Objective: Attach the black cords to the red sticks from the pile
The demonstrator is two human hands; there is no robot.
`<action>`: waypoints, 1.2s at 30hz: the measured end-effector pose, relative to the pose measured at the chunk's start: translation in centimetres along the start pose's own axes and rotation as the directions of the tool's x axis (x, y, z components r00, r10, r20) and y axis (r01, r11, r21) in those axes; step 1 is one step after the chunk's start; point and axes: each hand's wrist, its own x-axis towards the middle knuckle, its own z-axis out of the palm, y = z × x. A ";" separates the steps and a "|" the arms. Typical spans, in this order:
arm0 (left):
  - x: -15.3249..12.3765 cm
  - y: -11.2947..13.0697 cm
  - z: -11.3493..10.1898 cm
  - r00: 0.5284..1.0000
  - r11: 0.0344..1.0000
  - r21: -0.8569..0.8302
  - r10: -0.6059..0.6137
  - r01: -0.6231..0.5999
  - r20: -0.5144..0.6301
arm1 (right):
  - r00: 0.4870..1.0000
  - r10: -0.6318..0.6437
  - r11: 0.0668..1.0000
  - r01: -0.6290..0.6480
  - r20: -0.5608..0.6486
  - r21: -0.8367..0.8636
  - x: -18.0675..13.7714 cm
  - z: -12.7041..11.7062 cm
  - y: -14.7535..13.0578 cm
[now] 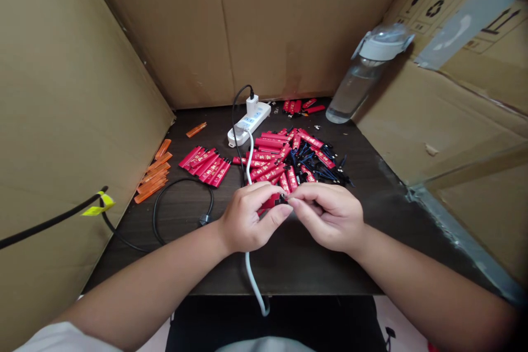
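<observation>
My left hand (247, 220) is closed around a red lighter (272, 202) at the middle of the dark table (313, 264). My right hand (328, 214) pinches at the lighter's dark top end, fingertips meeting those of the left hand. Just behind the hands lies a loose heap of red lighters (274, 162) mixed with small black parts (325, 168). A neat row of red lighters (205, 165) lies to the left of the heap.
Orange lighters (153, 176) are stacked at the left edge. A white power strip (249, 122) with a plugged charger sits at the back, its white cable (251, 269) running under my hands. A clear water bottle (363, 74) leans at the back right. Cardboard walls (61, 110) enclose the table.
</observation>
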 end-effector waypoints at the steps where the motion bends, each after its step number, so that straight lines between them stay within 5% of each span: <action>1: 0.0 0.0 0.0 1.000 1.000 0.009 0.004 -0.004 -0.001 | 1.000 -0.020 1.000 0.020 0.011 -0.011 0.0 0.0 0.0; 11: -0.1 0.3 -0.1 0.994 0.988 0.112 0.109 -0.110 0.020 | 0.992 -0.126 0.990 0.126 0.005 -0.059 -0.1 -0.1 -0.1; 16: -0.1 0.2 -0.2 0.992 0.981 0.154 0.108 -0.116 0.059 | 0.992 0.107 0.988 -0.113 0.071 0.102 0.1 -0.4 -0.1; 20: -0.1 0.2 -0.2 0.994 0.985 0.141 0.088 -0.097 0.069 | 0.929 0.341 0.909 -0.365 0.146 0.200 0.3 -0.4 0.0; 28: -0.1 0.0 -0.2 0.998 0.997 0.052 0.058 -0.060 0.023 | 0.860 0.463 0.776 -0.511 0.215 0.369 0.2 -0.4 0.3; 31: -0.2 0.0 -0.2 0.998 0.997 0.053 0.061 -0.062 0.017 | 0.826 0.521 0.643 -0.545 0.214 0.537 0.2 -0.3 0.4; 36: -0.2 0.0 -0.2 0.999 0.998 0.045 0.044 -0.045 0.011 | 0.724 0.605 0.262 -0.574 0.332 0.776 0.8 -0.2 0.6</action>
